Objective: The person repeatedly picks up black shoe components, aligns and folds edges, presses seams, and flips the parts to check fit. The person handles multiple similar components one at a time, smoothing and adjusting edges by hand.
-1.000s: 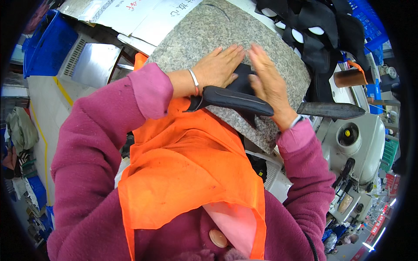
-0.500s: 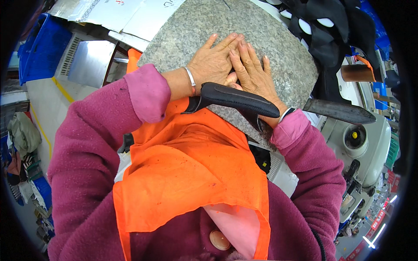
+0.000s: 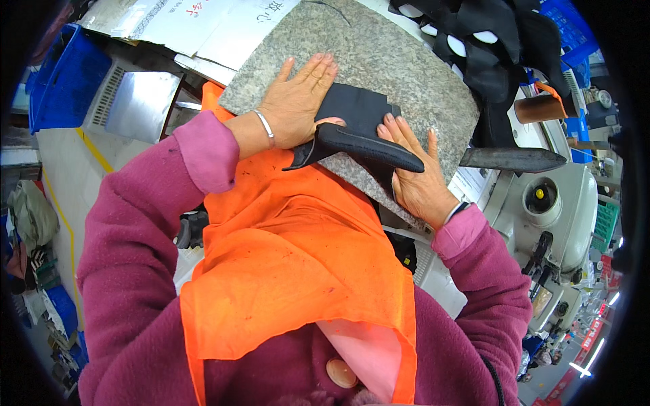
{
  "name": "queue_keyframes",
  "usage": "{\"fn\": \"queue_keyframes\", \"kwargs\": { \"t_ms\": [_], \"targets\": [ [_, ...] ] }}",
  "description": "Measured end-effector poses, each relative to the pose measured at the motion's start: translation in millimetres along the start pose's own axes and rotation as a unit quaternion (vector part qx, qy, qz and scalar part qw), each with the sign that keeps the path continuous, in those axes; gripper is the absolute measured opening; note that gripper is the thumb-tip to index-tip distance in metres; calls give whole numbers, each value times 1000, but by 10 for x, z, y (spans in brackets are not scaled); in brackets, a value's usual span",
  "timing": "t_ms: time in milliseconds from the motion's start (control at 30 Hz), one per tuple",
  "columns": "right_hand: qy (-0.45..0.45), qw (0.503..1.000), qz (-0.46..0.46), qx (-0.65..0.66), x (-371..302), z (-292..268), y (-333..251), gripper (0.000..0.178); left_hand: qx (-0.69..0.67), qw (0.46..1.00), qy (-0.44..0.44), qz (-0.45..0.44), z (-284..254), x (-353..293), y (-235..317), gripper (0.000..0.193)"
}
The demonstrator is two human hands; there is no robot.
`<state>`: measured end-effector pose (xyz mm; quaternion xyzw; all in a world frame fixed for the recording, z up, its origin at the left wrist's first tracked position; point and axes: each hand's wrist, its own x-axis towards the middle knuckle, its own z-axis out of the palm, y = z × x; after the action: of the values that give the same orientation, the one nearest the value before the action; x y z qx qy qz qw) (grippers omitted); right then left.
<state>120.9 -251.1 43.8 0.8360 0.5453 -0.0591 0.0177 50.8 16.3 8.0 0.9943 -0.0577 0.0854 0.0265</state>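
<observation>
A black shoe-upper-like piece (image 3: 355,108) lies on a speckled grey stone slab (image 3: 399,57). Its far part is flat, while the near part rises into a padded, curved band. My left hand (image 3: 296,101) rests at the piece's left side, fingers stretched out over the slab and thumb by the band. On the other side, my right hand (image 3: 421,183) lies flat with fingers extended, their tips touching the piece's right edge. The band hides part of both hands. Neither hand is closed around anything.
A dark metal blade (image 3: 512,159) juts out past the slab's right edge. Black cut pieces (image 3: 491,78) are heaped at the far right, above a pale machine (image 3: 572,210). White cardboard (image 3: 223,30) lies behind the slab; a blue bin (image 3: 68,78) stands far left.
My hands have moved apart from where they lay together over the piece, the left leftward, the right rightward and nearer. The flat black part between them now shows.
</observation>
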Motion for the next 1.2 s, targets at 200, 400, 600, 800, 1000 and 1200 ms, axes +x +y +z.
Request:
{"fn": "queue_keyframes", "kwargs": {
  "t_ms": [200,400,600,800,1000,1200],
  "targets": [
    [123,983,-2,137,-339,-51,134,57,11,998,-27,-54,44,-165,-227,77],
    [280,871,49,400,-102,68,-227,18,103,994,33,32,173,-63,-491,38],
    [425,780,101,449,-1075,-27,-270,14,-158,978,133,30,-132,128,-305,63],
    [347,702,503,365,-3431,-190,-676,14,-218,968,76,104,-258,340,443,58],
    [284,678,633,242,-4676,1191,-960,16,-263,949,30,170,-215,552,991,53],
    [41,618,712,332,-5222,2670,-1181,19,-260,954,3,147,-455,466,1143,44]
  ]
}}
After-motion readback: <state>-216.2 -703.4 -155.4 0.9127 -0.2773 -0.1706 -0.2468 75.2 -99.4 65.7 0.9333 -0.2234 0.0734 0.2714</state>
